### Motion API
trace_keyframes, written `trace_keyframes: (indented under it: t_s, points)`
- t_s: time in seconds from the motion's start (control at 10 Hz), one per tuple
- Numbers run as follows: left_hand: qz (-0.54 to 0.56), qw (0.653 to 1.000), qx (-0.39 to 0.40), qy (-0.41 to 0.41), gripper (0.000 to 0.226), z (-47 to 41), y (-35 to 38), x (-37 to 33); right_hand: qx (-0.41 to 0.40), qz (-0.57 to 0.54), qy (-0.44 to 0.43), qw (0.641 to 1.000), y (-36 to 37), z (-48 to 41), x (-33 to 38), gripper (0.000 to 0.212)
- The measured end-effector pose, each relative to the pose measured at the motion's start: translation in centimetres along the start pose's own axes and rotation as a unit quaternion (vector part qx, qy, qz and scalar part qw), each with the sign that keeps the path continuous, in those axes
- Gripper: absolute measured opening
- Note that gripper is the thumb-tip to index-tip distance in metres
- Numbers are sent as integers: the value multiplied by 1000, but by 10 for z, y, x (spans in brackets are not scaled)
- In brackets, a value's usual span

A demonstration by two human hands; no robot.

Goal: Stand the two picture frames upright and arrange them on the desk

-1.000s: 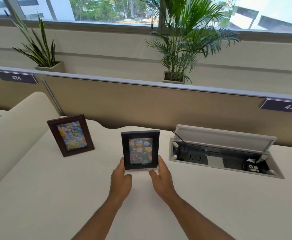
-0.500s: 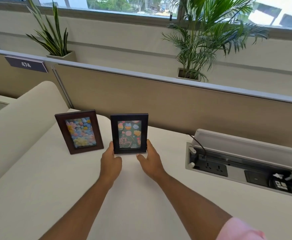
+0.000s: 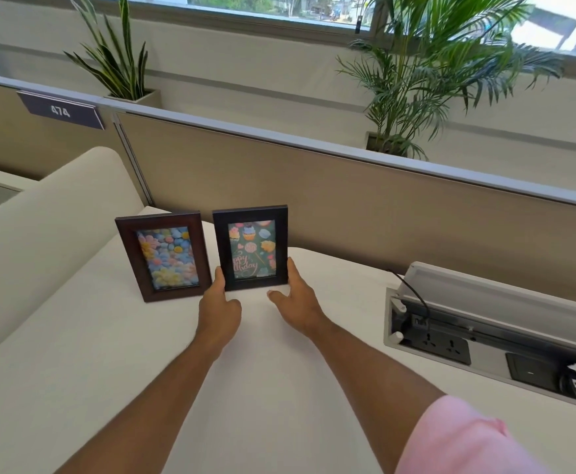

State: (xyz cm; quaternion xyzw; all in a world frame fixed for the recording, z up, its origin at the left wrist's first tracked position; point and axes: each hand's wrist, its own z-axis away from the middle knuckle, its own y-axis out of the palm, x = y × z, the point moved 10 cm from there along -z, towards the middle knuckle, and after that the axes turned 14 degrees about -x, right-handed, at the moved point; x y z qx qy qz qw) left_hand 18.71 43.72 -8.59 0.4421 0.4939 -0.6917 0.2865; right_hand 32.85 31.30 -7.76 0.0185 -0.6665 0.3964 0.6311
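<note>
Black frame: the rectangular black-edged picture frame (image 3: 250,248) with a green birthday card of cupcakes and sweets stands upright on the white desk (image 3: 115,364), near its far edge by the tan partition panel (image 3: 348,213).
Brown frame: the dark brown wooden picture frame (image 3: 163,255) with a pastel flower print stands just beside the black frame on its left, leaning back a little; a narrow gap shows between them.
Left hand: the left hand (image 3: 218,307) touches the black frame's lower left edge with an extended finger; the other fingers are curled under.
Right hand: the right hand (image 3: 295,295) has its fingers spread, one along the frame's lower right edge, the thumb pointing inward over the desk in front of the frame.
Sleeve: a pink sleeve (image 3: 464,439) covers the right upper arm.
Socket box: an open grey socket box (image 3: 485,323) is sunk in the desk toward its right edge, well apart from both frames.
</note>
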Motion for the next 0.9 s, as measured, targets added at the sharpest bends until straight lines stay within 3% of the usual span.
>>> trace_keyframes:
  t_s: [0.7,0.9]
  points:
    - [-27,998,-40,-28,84,11,-3,12,2,27,27,999,-8,17,-15,84]
    - [-11,998,-10,-54,79,47,-2,9,11,21,45,999,-22,47,-28,81]
